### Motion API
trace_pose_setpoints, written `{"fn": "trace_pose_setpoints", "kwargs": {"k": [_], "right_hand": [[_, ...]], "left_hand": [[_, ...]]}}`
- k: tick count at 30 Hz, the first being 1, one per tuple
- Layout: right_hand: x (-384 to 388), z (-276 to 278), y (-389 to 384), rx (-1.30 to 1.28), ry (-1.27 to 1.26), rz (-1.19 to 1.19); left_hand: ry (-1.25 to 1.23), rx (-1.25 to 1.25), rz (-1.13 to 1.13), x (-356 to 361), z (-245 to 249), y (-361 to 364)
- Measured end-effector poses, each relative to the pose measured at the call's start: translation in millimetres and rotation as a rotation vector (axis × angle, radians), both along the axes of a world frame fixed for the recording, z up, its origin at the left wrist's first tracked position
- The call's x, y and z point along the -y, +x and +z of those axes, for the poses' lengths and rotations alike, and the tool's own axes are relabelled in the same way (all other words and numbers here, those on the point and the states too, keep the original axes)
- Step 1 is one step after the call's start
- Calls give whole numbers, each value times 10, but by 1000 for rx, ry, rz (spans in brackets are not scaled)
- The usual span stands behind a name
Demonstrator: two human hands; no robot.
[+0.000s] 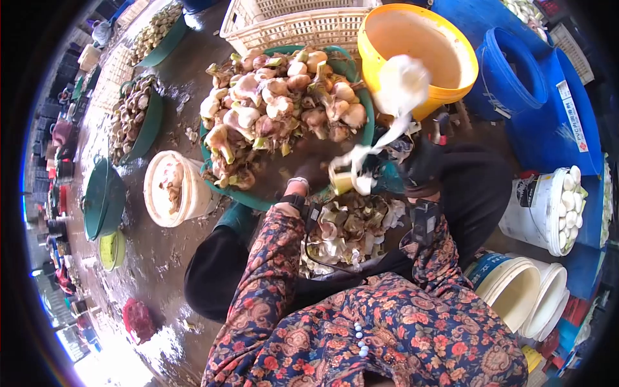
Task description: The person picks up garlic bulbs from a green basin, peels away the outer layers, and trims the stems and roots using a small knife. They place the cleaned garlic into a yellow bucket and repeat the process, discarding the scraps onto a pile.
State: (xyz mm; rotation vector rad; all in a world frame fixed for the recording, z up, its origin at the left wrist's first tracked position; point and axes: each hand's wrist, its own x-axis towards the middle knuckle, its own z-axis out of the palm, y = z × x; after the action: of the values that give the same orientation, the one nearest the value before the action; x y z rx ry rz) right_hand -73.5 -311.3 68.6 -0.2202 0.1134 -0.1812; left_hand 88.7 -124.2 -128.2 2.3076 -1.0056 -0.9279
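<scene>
The left hand (pixel 314 173) is held over the near part of a green basin (pixel 248 200); whether its grip is apart or clamped cannot be told, the fingers being lost in shadow. The right hand (pixel 420 164) is placed just right of the basin, its grip likewise too dark to be told. A blurred pale bulb (pixel 403 84) is seen across the near rim of a yellow bucket (pixel 445 97), with a pale strip (pixel 390 132) trailed below it. The basin is heaped with garlic bulbs (pixel 280 106). Peelings (pixel 354 226) are piled nearer, between the knees. Farther left, a white bucket (pixel 203 193) is set; to the right, peeled bulbs (pixel 569 206) are packed in a white pail (pixel 532 222).
</scene>
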Motion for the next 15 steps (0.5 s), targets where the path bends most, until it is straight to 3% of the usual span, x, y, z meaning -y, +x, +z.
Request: {"fn": "trace_pose_setpoints", "kwargs": {"k": [1, 2, 3, 4, 5, 6, 7, 8, 10, 11, 12, 14, 15], "right_hand": [[111, 0, -21, 120, 5, 57], [73, 1, -59, -155, -350, -39], [-63, -112, -31, -287, -465, -86], [-207, -338, 32, -416, -575, -130], [-291, -768, 62, -301, -677, -169], [-480, -626, 158, -184, -774, -206], [-546, -402, 28, -371, -926, -28], [-628, -322, 36, -360, -922, -21], [-701, -236, 45, -377, -1193, 479], [-710, -631, 24, -377, -1467, 521], [-720, -776, -22, -376, -1469, 520], [-751, -897, -86, -545, -1894, 366], [-766, -933, -94, -673, -2044, 471]], "left_hand": [[-42, -83, 66, 32, 188, -45], [-79, -171, 136, 24, 365, -115], [-256, -575, 263, -33, -129, 55], [-222, -696, 393, -45, 546, -56], [-350, -494, 280, -145, 481, -56], [-469, -289, 167, -226, 611, -91], [-490, -619, 393, -310, 760, -112], [-489, -608, 403, -368, 782, -134], [-462, -636, 608, -433, 839, -168], [-401, -527, 547, -478, 868, -174], [-403, -525, 546, -488, 751, -183], [-482, -300, 438, -458, 479, -187], [-484, -304, 433, -410, 430, -201]]}}
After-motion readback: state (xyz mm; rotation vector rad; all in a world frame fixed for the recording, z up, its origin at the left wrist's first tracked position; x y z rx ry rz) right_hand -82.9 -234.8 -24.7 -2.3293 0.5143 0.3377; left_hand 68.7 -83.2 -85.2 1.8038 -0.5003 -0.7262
